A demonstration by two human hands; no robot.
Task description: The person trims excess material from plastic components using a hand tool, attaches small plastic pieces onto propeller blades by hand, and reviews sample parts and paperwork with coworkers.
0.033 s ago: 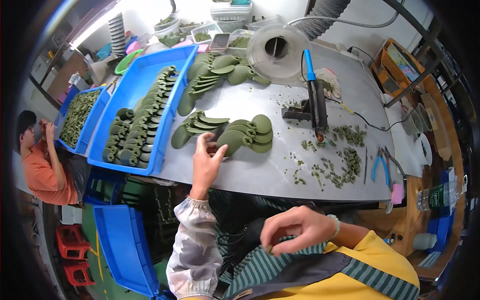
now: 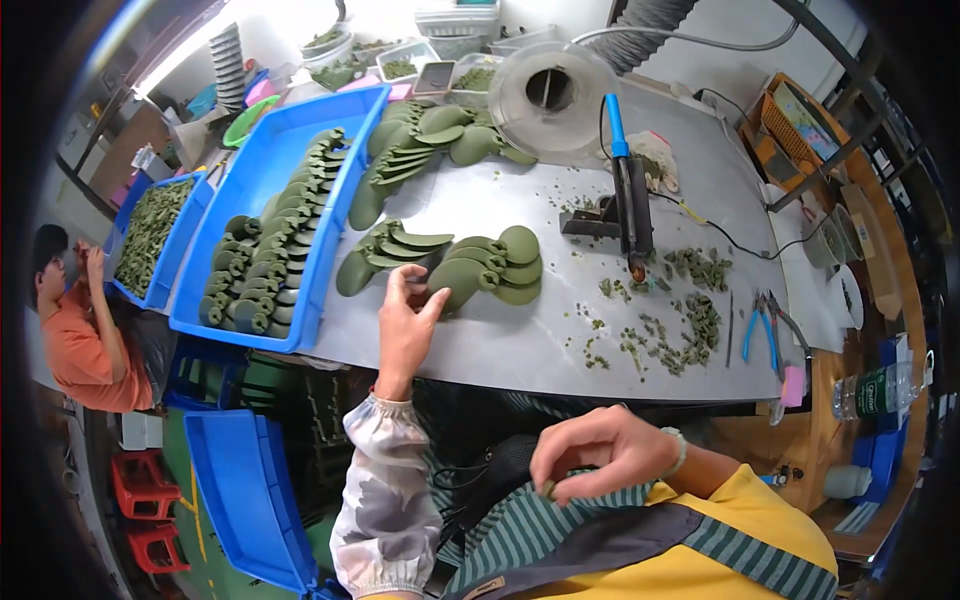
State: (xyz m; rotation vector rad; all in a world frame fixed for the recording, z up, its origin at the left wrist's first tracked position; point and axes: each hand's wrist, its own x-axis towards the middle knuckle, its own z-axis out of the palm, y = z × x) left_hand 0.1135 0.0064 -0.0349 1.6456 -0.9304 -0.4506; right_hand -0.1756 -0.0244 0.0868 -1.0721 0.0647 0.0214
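Note:
My left hand (image 2: 405, 325) reaches over the near part of the metal table, its thumb and forefinger apart at the edge of a fanned stack of dark green oval pieces (image 2: 463, 283). The thumb tip seems to touch the nearest piece, and I see nothing gripped. Beside it on the left lies another cluster of green pieces (image 2: 358, 270). Close to my body, above the striped apron, my right hand (image 2: 612, 455) is closed in a pinch. A small greenish bit (image 2: 547, 489) shows at its fingertips; its kind is too small to make out.
Left stands a blue tray (image 2: 350, 185) with rows of green pieces. An upright tool with a blue handle (image 2: 617, 128) stands right of centre, near small green parts (image 2: 700, 330) and blue-handled pliers (image 2: 760, 330). A person in orange (image 2: 95, 345) sits far left.
My right hand has shifted slightly to the right, still pinched. My left hand stays at the edge of the stack, and the whole view has moved a little.

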